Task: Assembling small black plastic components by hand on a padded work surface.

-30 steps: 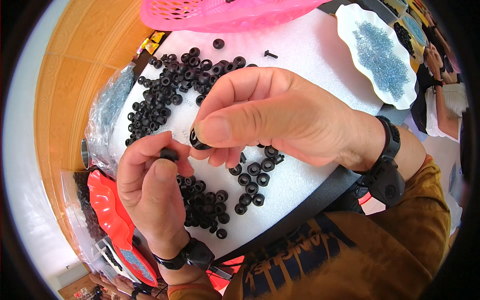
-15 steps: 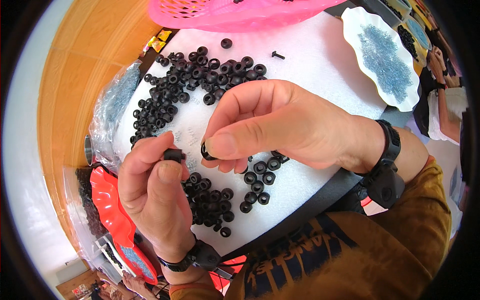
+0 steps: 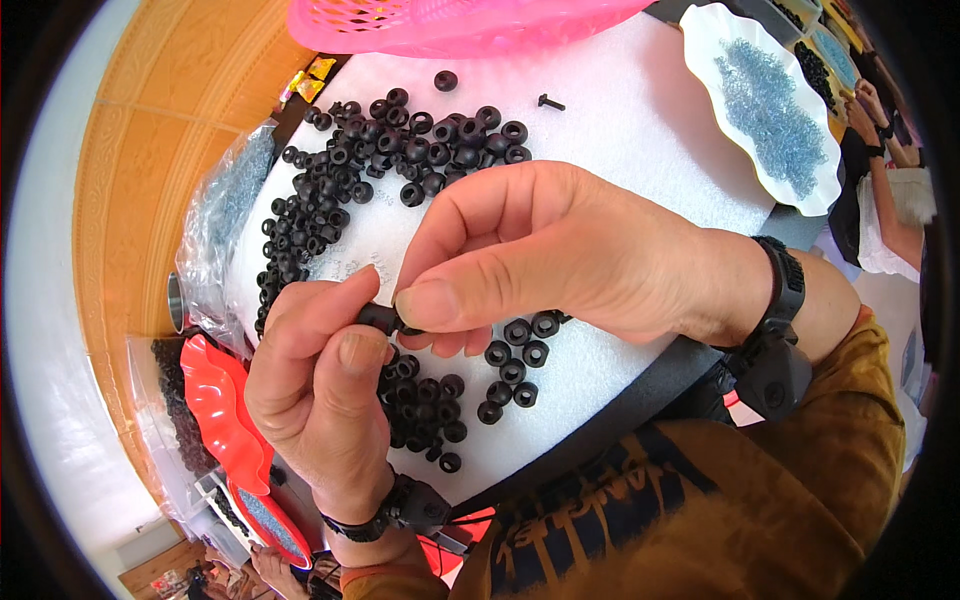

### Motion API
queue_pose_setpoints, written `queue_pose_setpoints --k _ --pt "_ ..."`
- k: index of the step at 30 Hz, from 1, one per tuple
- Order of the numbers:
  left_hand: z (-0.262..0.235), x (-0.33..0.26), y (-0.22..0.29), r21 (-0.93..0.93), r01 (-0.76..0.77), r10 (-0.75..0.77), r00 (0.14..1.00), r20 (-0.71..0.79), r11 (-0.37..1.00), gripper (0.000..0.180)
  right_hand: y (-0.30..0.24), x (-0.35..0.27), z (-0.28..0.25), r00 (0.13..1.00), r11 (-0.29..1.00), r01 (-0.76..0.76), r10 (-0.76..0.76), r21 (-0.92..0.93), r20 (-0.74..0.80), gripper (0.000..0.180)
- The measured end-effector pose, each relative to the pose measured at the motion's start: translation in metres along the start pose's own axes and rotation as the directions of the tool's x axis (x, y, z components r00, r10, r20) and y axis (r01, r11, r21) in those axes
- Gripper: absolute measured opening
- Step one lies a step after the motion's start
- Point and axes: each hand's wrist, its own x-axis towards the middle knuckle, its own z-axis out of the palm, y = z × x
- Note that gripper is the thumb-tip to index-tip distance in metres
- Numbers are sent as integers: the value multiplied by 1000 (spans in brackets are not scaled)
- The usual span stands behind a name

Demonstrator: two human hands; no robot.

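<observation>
My left hand (image 3: 325,400) pinches a short black cylindrical plastic part (image 3: 376,318) between thumb and fingers. Thumb and index finger of my right hand (image 3: 570,260) close on a small black ring-shaped part (image 3: 405,328), mostly covered by the thumb. The two parts meet end to end; how far one enters the other is hidden. Behind my hands spreads a heap of round black parts with holes (image 3: 345,155). A second black pile (image 3: 425,405) lies beside my left hand, and several black rings with angular holes (image 3: 515,350) sit below my right.
A pink basket (image 3: 480,42) stands at the far edge of the white mat (image 3: 620,100). A small black pin (image 3: 551,103) lies there. At right is a white wavy-edged plate (image 3: 700,60) of small bluish pieces; at left, a red wavy dish (image 3: 225,410) and clear bag (image 3: 215,220).
My left hand has moved slightly right and brought the cylindrical part against the ring-shaped part in my right hand. Before, a gap separated them.
</observation>
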Motion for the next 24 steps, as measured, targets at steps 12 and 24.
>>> queue_pose_setpoints --k 12,24 --pt "4 2 1 132 -59 62 998 -21 990 26 0 0 2 999 999 -48 48 -9 -14 22" --pt "3 1 9 75 -39 39 999 -1 996 26 -1 -1 3 999 999 -44 44 7 -3 21"
